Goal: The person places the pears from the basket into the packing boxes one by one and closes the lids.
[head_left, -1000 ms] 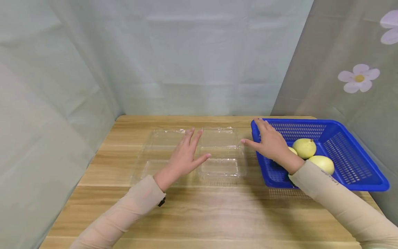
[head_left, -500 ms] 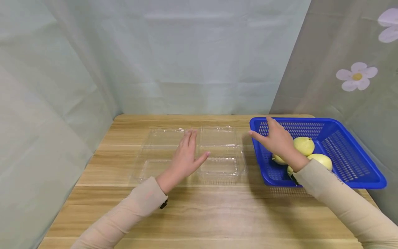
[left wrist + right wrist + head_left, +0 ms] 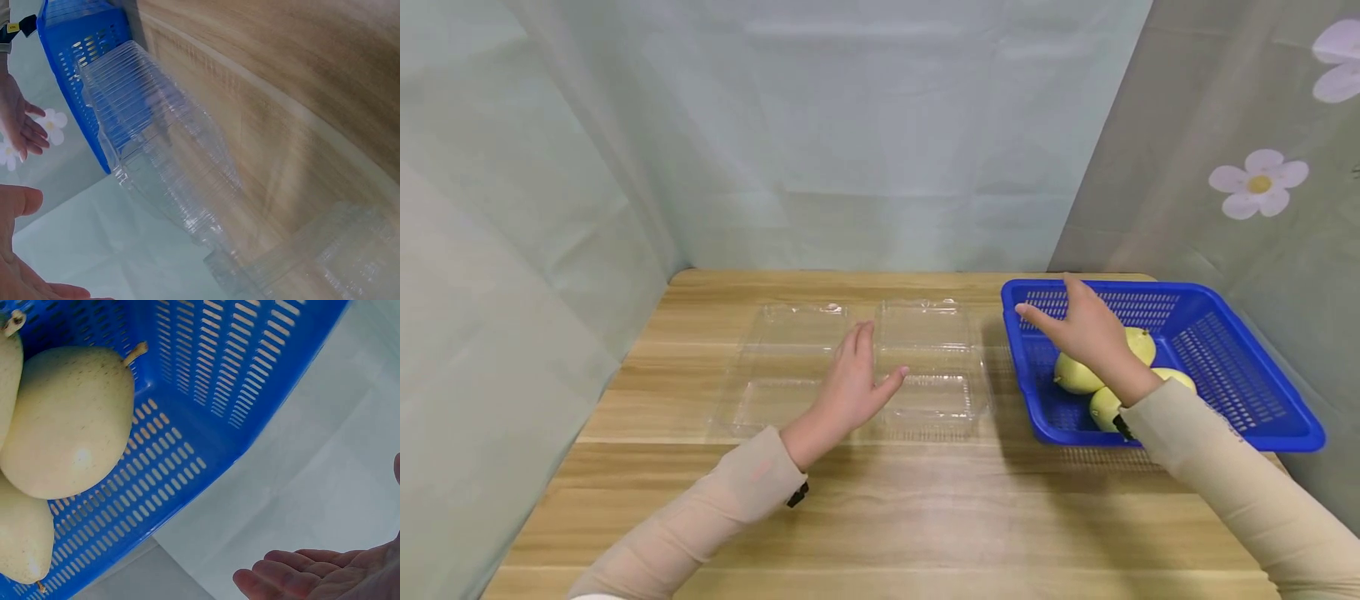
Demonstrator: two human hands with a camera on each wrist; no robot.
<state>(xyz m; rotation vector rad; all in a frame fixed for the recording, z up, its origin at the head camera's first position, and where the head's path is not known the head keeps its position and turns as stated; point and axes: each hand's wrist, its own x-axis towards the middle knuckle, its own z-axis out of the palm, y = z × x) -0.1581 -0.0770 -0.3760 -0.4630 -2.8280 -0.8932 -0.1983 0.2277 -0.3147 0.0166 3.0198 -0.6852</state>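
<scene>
Blue plastic is seen at the right of the wood-grained desk (image 3: 940, 517), where a slotted basket (image 3: 1240, 375) is set, with yellow-green pears (image 3: 1077, 377) gathered in its left and middle part. Four pears can be made out from the head, some partly hidden by the right hand (image 3: 1093, 329) and its forearm; from the right wrist, brown-flecked skin and short stems are shown. The right hand is held above the basket, its grip spread, with the fingers extended and the thumb pointed away from them. At the middle of the desk, a left clamshell container (image 3: 775, 358) and a right clamshell container (image 3: 931, 367), both of clear plastic, are laid opened out, side by side. The left hand (image 3: 847, 379) is held over the inner side of the left clamshell container; its grip is likewise spread, the fingers straight and the thumb angled out. Both arms are covered by beige sleeves (image 3: 722, 500). The desk is backed by pale cloth (image 3: 865, 167), and a yellow-centred flower (image 3: 1258, 185) is printed on the greyer stretch at the right.
</scene>
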